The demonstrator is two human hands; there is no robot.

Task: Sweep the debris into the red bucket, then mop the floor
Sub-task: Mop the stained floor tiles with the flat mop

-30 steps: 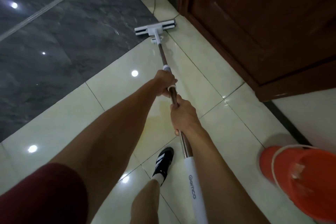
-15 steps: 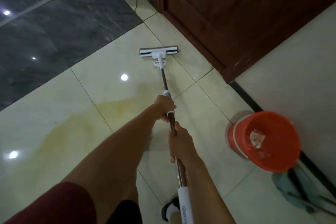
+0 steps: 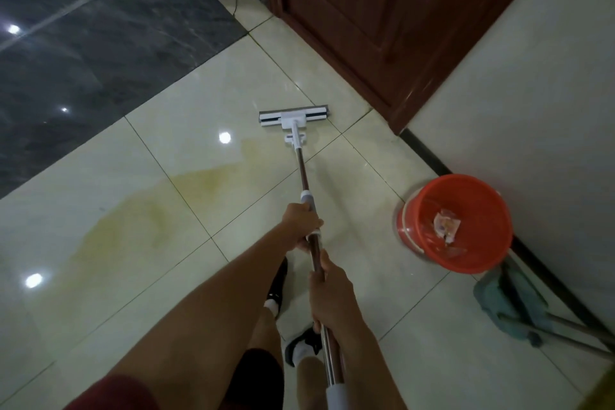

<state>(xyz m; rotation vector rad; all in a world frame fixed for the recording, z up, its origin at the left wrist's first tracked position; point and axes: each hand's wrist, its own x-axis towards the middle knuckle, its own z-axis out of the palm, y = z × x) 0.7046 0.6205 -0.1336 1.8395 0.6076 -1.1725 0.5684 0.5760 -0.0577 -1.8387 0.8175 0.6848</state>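
Observation:
Both my hands grip the metal pole of a white flat mop (image 3: 293, 117). My left hand (image 3: 301, 222) holds the pole further down towards the head, and my right hand (image 3: 329, 289) holds it closer to my body. The mop head lies flat on the cream tiles in front of the door. A yellowish wet stain (image 3: 139, 210) spreads over the tiles to the left of the pole. The red bucket (image 3: 459, 221) stands by the wall at the right, with crumpled debris (image 3: 446, 226) lying inside it.
A dark wooden door (image 3: 382, 20) stands straight ahead beyond the mop head. Dark grey tiles (image 3: 83, 43) cover the floor at the upper left. A teal cloth mop (image 3: 509, 306) lies against the wall behind the bucket. My shoes (image 3: 278, 283) are under my arms.
I have pulled the mop head back from the door sill towards me. The view has shifted, so the bucket and the teal mop now show in full at the right.

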